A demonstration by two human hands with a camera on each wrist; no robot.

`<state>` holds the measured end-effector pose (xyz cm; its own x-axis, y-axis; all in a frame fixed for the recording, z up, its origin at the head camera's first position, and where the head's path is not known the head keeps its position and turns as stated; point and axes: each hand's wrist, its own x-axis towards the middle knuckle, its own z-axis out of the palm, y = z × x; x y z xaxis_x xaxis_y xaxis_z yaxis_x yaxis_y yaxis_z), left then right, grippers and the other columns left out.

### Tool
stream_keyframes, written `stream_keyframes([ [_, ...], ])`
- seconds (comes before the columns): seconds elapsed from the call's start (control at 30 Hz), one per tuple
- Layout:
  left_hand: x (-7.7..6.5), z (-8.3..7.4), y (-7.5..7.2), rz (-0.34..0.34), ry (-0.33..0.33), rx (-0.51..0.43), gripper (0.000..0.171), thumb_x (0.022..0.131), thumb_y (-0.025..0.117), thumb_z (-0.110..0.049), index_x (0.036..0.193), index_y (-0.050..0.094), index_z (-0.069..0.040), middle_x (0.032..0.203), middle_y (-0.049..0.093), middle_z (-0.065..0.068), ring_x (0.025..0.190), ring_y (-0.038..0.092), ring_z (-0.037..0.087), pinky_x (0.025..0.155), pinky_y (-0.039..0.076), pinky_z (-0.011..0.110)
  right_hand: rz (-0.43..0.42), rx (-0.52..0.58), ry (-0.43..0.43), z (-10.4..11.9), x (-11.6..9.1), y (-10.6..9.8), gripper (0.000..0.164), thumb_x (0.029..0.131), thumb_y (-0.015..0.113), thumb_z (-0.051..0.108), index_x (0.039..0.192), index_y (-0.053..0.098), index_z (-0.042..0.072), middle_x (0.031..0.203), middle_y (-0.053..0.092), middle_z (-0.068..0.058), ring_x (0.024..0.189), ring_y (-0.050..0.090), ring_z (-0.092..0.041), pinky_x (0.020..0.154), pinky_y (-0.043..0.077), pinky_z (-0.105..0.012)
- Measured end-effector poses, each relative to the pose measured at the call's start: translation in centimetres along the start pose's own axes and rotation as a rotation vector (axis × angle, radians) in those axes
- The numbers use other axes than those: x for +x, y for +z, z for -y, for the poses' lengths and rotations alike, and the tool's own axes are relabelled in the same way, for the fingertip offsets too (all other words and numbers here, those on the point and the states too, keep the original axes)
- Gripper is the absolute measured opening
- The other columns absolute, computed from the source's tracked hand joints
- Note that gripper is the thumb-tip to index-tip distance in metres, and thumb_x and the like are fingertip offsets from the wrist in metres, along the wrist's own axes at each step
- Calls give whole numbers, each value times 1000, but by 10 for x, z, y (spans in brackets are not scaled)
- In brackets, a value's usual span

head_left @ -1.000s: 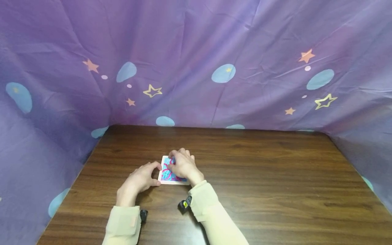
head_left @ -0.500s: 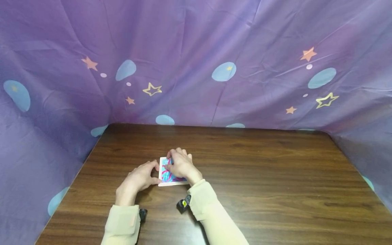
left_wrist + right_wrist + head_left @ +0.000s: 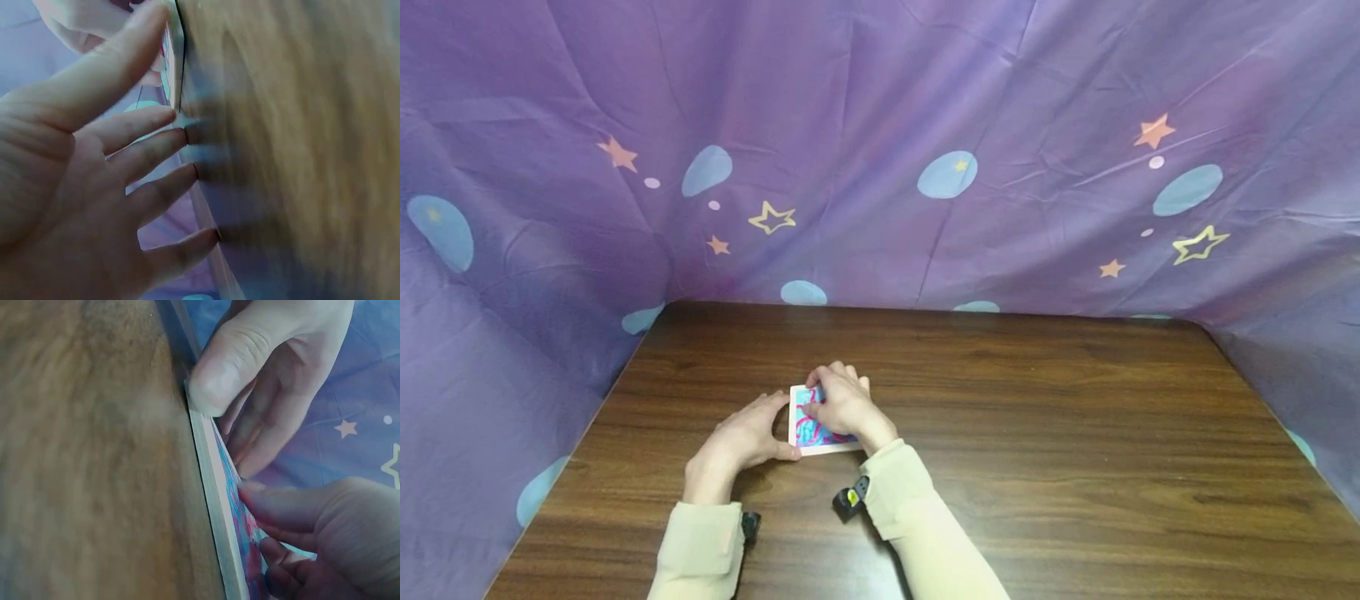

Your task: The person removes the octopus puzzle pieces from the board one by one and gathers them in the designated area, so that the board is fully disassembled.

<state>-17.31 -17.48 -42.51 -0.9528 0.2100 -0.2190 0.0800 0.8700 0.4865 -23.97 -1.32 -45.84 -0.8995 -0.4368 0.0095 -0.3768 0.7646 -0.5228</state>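
Observation:
A flat square picture board [image 3: 808, 432] with a blue and pink face and a white border lies on the table. My left hand [image 3: 741, 433] is at its left side, with the thumb touching the near-left corner and the index finger close to the left edge. In the left wrist view the fingers [image 3: 156, 147] are fairly straight and spread. Over the board's right part lies my right hand [image 3: 846, 408]; in the right wrist view its thumb [image 3: 275, 503] touches the picture and the other fingers are bent. Whether they pinch something is hidden, as is the board's right side.
The brown wooden table [image 3: 1037, 433] extends far to the right of the board. A purple curtain [image 3: 865, 150] with stars and blue ovals hangs behind it and on both sides. A small black camera [image 3: 850, 500] is strapped to the right sleeve.
The board has shifted slightly left and turned a little. My left thumb has moved slightly right onto the near corner. The right hand has drifted slightly left with the board.

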Motion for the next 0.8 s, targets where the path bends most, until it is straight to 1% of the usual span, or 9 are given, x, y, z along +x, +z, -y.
stream_keyframes([
  [0.1,0,-2,0,9,-7,30,88,74,85,-25,144,41,3,151,34,25,140,27,43,110,26,61,20,20,-2,1,0,-2,30,82,77,27,107,64,17,110,55,-3,106,48,-24,85,36,-39],
  [0.27,1,-4,0,19,-30,57,87,74,85,-27,145,43,0,153,32,22,141,26,40,109,26,61,37,28,11,4,1,-4,29,82,77,27,106,64,17,109,54,-4,105,48,-25,85,35,-40],
  [0.37,2,-4,0,21,-41,57,86,74,85,-27,145,43,-2,154,32,20,142,26,39,110,25,62,32,17,19,4,1,-3,29,82,77,27,105,62,18,111,54,-4,106,47,-24,85,35,-41],
  [0.53,2,-4,0,26,-34,43,86,74,84,-27,146,43,-3,155,31,20,142,25,39,110,24,61,22,16,22,4,1,-3,31,81,78,26,105,58,20,112,55,-4,109,48,-25,87,35,-42],
  [0.7,0,-4,-1,27,-27,43,86,73,85,-28,145,43,-3,154,31,21,142,25,40,109,24,63,8,47,8,4,1,-2,35,79,80,22,102,54,22,107,57,0,105,50,-24,83,35,-41],
  [0.8,0,-3,-1,23,-27,54,86,73,85,-28,144,45,-3,154,32,21,142,26,40,108,25,64,-11,100,0,5,0,-1,34,79,79,18,99,53,22,98,60,4,100,51,-22,83,33,-42],
])
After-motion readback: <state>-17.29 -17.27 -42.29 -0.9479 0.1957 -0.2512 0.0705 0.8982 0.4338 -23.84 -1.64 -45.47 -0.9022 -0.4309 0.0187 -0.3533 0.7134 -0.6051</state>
